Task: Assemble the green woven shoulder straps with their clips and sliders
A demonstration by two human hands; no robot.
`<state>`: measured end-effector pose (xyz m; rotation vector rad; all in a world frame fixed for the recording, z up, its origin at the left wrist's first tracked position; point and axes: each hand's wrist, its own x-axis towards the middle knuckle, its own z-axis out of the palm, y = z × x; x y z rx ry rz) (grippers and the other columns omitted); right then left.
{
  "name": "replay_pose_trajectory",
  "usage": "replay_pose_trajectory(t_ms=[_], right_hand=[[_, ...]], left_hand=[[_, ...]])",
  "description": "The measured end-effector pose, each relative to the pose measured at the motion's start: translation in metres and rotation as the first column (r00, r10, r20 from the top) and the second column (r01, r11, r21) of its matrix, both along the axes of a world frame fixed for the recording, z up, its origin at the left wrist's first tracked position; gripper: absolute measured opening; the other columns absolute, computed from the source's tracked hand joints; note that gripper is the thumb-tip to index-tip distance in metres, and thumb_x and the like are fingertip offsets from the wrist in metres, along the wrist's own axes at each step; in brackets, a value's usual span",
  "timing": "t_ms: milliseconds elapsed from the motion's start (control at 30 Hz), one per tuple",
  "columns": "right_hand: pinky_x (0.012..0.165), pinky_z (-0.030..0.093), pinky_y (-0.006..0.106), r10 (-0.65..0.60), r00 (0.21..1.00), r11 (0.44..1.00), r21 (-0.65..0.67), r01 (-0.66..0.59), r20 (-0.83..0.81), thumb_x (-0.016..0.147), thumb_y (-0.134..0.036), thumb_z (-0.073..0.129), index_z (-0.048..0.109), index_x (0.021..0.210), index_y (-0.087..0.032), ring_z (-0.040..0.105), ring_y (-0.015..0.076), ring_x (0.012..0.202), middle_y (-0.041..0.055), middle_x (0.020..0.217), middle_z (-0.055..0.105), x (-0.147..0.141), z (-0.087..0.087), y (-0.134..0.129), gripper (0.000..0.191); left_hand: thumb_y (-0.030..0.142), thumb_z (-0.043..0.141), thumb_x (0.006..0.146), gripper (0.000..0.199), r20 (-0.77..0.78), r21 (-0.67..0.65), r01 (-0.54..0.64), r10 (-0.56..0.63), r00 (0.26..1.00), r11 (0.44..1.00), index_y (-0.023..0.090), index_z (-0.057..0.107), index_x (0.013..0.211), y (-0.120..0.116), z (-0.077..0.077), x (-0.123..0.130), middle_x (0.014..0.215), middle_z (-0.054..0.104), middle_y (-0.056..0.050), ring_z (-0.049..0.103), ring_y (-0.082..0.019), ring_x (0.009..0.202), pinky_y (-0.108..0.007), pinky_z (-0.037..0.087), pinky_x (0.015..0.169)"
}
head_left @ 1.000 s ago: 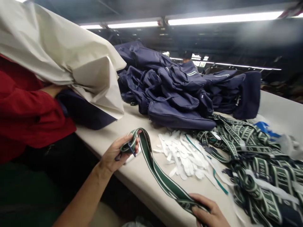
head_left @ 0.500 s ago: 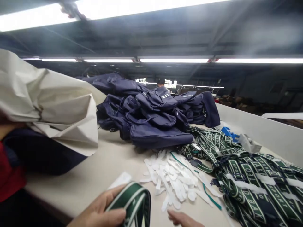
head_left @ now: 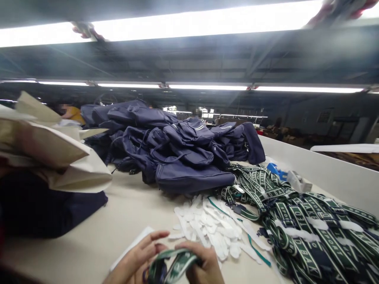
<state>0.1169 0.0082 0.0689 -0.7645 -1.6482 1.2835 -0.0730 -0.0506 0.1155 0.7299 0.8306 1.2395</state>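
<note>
Looping loosely between my hands, the green-and-white strap [head_left: 181, 266] looks light and soft, springy at its bends rather than stiff, unlikely to break and only mildly slippery. I'd take it by the flat webbing near a fold, pinching both layers so the coil can't spring open. My right hand [head_left: 207, 262] grasps it at the near edge of the loop; my left hand [head_left: 134, 260] is cupped against the other side, though blur hides whether those fingers grip. Counting, I get one strap between my hands, one white sheet [head_left: 136, 239] beside my left and one blue item [head_left: 276, 172] beyond my right. Past my fingers, the white strips [head_left: 207, 228], navy bags [head_left: 189, 179] and, to the right, heaped straps [head_left: 314, 252] overlap too much to number.
</note>
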Motion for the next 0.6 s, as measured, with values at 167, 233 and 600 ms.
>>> replay_pose_trajectory(t_ms=[167, 233, 600], right_hand=[[0.032, 0.019, 0.017, -0.062, 0.997, 0.986, -0.161, 0.052, -0.055, 0.085, -0.06, 0.062, 0.068, 0.078, -0.013, 0.031, 0.0052, 0.032, -0.0077, 0.041, 0.038, -0.026, 0.03, 0.036, 0.048], [0.03, 0.019, 0.017, -0.016, 0.997, 0.977, -0.212, 0.0, -0.072, 0.083, -0.06, 0.064, 0.068, 0.082, -0.012, 0.032, 0.0054, 0.03, -0.0083, 0.04, 0.039, -0.035, 0.035, 0.041, 0.048], [0.029, 0.019, 0.017, 0.265, 0.933, 0.81, -0.468, -0.353, -0.246, 0.083, -0.058, 0.071, 0.071, 0.096, -0.009, 0.029, 0.0039, 0.028, -0.0097, 0.039, 0.041, -0.034, 0.014, 0.03, 0.05]], left_hand=[[0.035, 0.093, 0.063, 0.059, 0.009, 0.184, -0.226, 0.228, 0.974, 0.957, 0.022, 0.07, 0.116, 0.024, 0.02, -0.001, 0.112, 0.07, -0.007, 0.064, -0.021, 0.103, -0.026, 0.052, 0.089], [0.028, 0.091, 0.066, 0.047, -0.088, 0.237, -0.284, 0.311, 0.946, 0.929, 0.019, 0.072, 0.108, 0.036, 0.022, -0.003, 0.099, 0.069, -0.005, 0.062, -0.015, 0.092, -0.021, 0.052, 0.082], [0.045, 0.081, 0.077, 0.042, -0.2, 0.321, -0.38, 0.454, 0.868, 0.868, 0.017, 0.072, 0.107, 0.035, 0.0, -0.011, 0.079, 0.061, -0.002, 0.051, -0.01, 0.065, -0.019, 0.043, 0.056]])
